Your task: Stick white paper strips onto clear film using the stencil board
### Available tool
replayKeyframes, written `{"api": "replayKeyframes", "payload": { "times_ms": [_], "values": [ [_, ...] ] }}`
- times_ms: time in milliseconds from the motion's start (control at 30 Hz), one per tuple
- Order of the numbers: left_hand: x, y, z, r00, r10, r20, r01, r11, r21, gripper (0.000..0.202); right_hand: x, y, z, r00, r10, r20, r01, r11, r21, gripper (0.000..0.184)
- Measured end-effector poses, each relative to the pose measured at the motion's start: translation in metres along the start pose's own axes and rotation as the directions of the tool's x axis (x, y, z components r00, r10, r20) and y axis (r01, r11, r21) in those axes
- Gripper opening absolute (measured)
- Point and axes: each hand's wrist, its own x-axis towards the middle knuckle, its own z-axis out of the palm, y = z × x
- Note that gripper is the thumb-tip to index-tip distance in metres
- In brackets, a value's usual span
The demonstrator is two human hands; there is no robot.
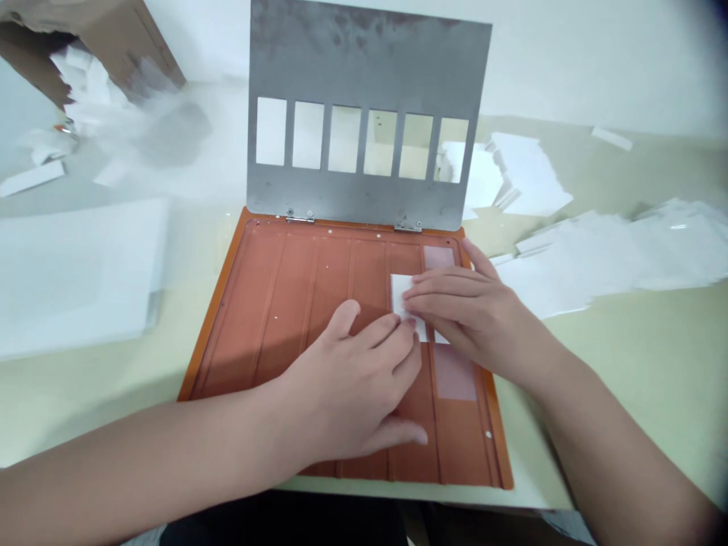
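An orange plate (273,318) with long ribs lies on the table, and a steel stencil plate (364,76) with several rectangular windows stands hinged up along its far edge. A small white sheet (405,297) lies on the orange plate, partly hidden by my hands. My right hand (463,311) presses its fingers onto that sheet from the right. My left hand (346,387) rests spread on the orange plate, with its fingertips at the sheet's lower edge. Two pinkish rectangles (455,371) lie on the orange plate near the sheet.
Loose white sheets (569,262) are spread on the pale green table (654,356) to the right. A thick white stack (73,277) lies at left. A torn cardboard box (108,45) holding white paper stands at the far left.
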Motion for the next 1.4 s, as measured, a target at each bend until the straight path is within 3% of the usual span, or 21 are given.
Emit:
{"api": "replayKeyframes", "payload": {
  "times_ms": [433, 700, 933, 1100, 1267, 1400],
  "values": [
    [0.008, -0.013, -0.009, 0.994, 0.021, 0.108, 0.002, 0.978, -0.209, 0.061, 0.001, 0.0, 0.0, 1.0, -0.002, 0.001, 0.002, 1.0, 0.006, 0.03],
    [0.009, -0.013, -0.013, 0.989, 0.006, 0.15, 0.025, 0.979, -0.204, 0.061, -0.001, -0.005, -0.008, 0.999, 0.035, 0.016, -0.034, 0.996, -0.085, 0.023],
    [0.009, -0.015, -0.013, 0.989, 0.014, 0.146, 0.016, 0.98, -0.2, 0.061, -0.003, -0.003, -0.016, 0.996, 0.075, -0.053, -0.08, 0.991, -0.104, 0.022],
    [0.011, -0.02, -0.007, 0.995, 0.053, 0.088, -0.037, 0.983, -0.178, 0.056, -0.004, 0.006, -0.014, 0.994, 0.109, -0.022, -0.111, 0.99, -0.092, 0.021],
    [0.01, -0.026, 0.0, 0.994, 0.102, 0.049, -0.095, 0.988, -0.121, 0.052, -0.003, 0.012, -0.007, 0.973, 0.16, -0.164, -0.163, 0.987, -0.005, 0.018],
    [0.008, -0.03, 0.006, 0.986, 0.167, -0.001, -0.167, 0.985, -0.03, 0.057, 0.001, 0.007, 0.001, 0.975, 0.209, -0.079, -0.219, 0.964, -0.149, 0.024]
  ]
}}
